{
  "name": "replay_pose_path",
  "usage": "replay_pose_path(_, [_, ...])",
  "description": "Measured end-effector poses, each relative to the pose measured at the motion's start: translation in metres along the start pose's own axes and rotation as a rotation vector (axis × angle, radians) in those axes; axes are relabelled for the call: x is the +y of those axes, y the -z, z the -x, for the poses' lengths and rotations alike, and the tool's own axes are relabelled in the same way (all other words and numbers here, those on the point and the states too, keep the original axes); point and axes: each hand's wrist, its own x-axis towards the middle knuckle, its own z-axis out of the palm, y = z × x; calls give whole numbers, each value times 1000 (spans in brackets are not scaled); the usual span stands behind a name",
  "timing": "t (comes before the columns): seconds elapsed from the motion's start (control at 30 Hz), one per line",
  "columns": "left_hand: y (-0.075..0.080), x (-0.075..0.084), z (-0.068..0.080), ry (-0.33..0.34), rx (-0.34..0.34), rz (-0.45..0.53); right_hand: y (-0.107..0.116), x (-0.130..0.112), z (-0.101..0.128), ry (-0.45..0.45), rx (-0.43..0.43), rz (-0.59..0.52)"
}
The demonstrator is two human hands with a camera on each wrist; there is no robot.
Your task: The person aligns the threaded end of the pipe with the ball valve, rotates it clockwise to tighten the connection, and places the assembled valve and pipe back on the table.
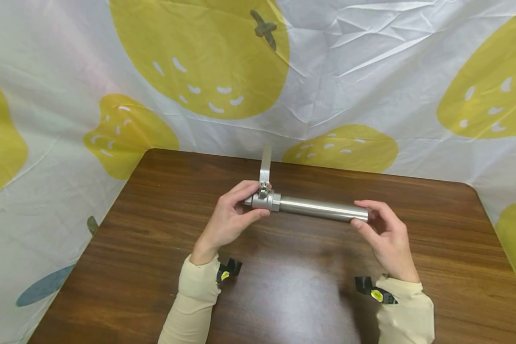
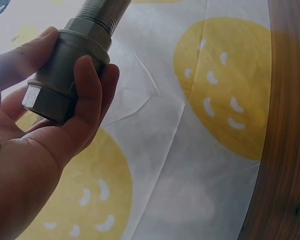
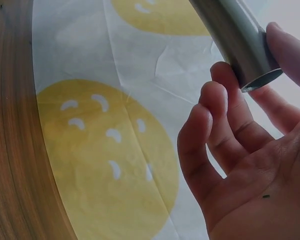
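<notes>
Near the table's middle, my left hand grips a silver ball valve by its body, thumb on the near side and fingers on the far side. The valve's flat lever handle points away toward the back. A smooth metal pipe runs rightward out of the valve; threads show at their joint in the left wrist view. My right hand pinches the pipe's free end between thumb and fingertips. That end's hollow opening faces the palm in the right wrist view.
A brown wooden table lies beneath both hands. Behind and beside it hangs a white cloth with yellow fruit prints, reaching the table's back edge. Each wrist wears a black strap with a small camera.
</notes>
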Motion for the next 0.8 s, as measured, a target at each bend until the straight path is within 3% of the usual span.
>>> replay_pose_path(0.5, [-1, -2, 0, -13, 3, -7, -2, 3, -2, -11, 3, -17])
replay_pose_path(0.8, [-1, -2, 0, 15, 24, -9, -2, 3, -2, 14, 1, -65])
